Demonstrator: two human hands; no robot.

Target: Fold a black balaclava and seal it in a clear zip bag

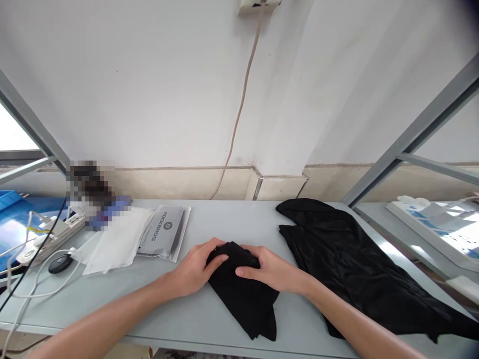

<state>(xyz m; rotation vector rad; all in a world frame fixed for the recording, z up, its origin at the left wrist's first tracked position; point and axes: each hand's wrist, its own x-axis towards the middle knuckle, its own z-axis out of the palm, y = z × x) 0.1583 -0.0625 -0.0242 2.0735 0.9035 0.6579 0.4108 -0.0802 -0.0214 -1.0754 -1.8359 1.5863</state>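
Between my hands a piece of black cloth [245,294] lies on the grey table, bunched at its top, its loose end spreading toward the front edge. My left hand [196,267] grips its upper left side, thumb on top and fingers curled behind. From the other side my right hand [267,269] holds the upper right part, thumb pressed on the cloth. The fingers behind it are partly hidden. To the right a larger, shiny heap of black fabric [337,249] is spread out, its lower part passing behind my right forearm.
Left of my hands lies a grey ROCKBROS package [162,232] in clear plastic, beside white plastic bags [116,242]. A power strip [52,239], white cables and a black round object [60,263] sit at the far left. Metal frame posts [407,144] slant up at both sides.
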